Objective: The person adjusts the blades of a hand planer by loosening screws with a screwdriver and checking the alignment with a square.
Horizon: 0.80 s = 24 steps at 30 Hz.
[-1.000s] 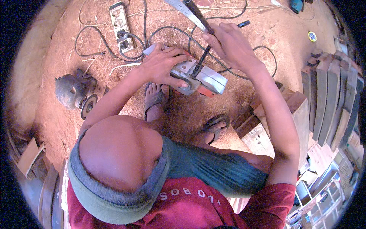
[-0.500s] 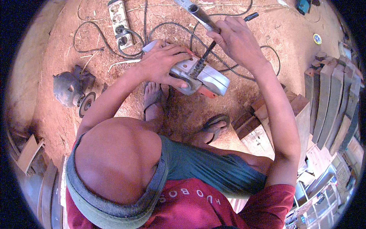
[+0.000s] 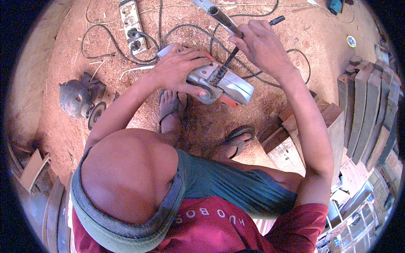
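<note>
Left hand (image 3: pixel 179 69) lies on top of silver power tool (image 3: pixel 223 86), fingers spread and curled over housing, pressing it down. Tool sits on sawdust floor (image 3: pixel 139 105), just in front of sandalled feet. Right hand (image 3: pixel 261 46) closed tight around metal T-wrench (image 3: pixel 221 21); wrench shaft goes down into tool body. Power strip (image 3: pixel 130 19) w/ cables behind; angle grinder (image 3: pixel 82 99) well apart at left.

A power strip (image 3: pixel 131 24) and grinder (image 3: pixel 80 99) lie on the sawdust floor (image 3: pixel 320 50); planks (image 3: pixel 367 114) stand right.
</note>
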Each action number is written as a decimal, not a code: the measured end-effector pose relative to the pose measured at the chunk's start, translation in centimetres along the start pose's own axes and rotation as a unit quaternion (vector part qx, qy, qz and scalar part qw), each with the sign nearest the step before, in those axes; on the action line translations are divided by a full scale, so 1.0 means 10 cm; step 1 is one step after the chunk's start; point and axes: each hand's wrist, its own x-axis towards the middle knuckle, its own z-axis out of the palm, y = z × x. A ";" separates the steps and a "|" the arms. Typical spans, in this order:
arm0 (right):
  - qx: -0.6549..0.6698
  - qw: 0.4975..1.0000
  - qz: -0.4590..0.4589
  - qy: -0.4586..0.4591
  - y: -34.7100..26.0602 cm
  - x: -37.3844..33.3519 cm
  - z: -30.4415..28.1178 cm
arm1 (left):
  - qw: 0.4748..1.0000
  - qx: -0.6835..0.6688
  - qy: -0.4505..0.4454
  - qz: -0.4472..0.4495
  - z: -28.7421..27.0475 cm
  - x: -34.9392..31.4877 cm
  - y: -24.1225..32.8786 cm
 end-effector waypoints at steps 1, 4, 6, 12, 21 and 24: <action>0.002 1.000 -0.005 0.006 0.00 0.00 0.00 | 1.000 -0.001 0.002 0.001 0.00 0.01 0.00; 0.019 0.999 -0.015 0.025 -0.01 0.00 -0.01 | 1.000 -0.008 0.000 0.001 -0.03 0.02 0.01; 0.025 0.999 -0.006 0.024 -0.02 0.01 -0.04 | 1.000 -0.014 -0.003 0.001 -0.04 0.04 0.02; 0.071 0.982 0.129 -0.115 -0.21 0.21 -0.35 | 1.000 -0.016 0.012 0.002 0.01 0.00 0.00; 0.032 0.978 0.175 -0.105 -0.25 0.21 -0.23 | 1.000 -0.016 0.005 -0.003 0.00 0.02 0.05; 0.014 0.980 0.172 -0.097 -0.27 0.21 -0.19 | 1.000 0.011 -0.007 -0.022 0.02 0.01 0.07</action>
